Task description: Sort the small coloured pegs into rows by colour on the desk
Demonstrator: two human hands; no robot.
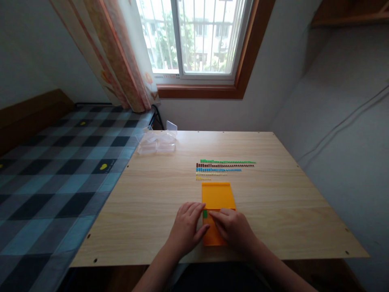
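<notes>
An orange plastic case (217,196) lies unfolded on the table in front of me, its lid half away from me and its lower half nearer. A green rectangular piece (205,214) sits in the upper left corner of the lower half. My left hand (190,223) grips the case's left edge, fingertips near the hinge and thumb over the lower half. Over the right side, my right hand (232,225) has thumb and forefinger close together, their tips just right of the green piece. Anything between those tips is too small to make out.
Beyond the case lie rows of small pieces: green (221,162), dark brown (219,165), blue (212,170), pale (211,174) and yellow (200,178). Clear plastic boxes (156,142) stand at the table's (146,202) far left corner. A checked bed (75,162) adjoins on the left.
</notes>
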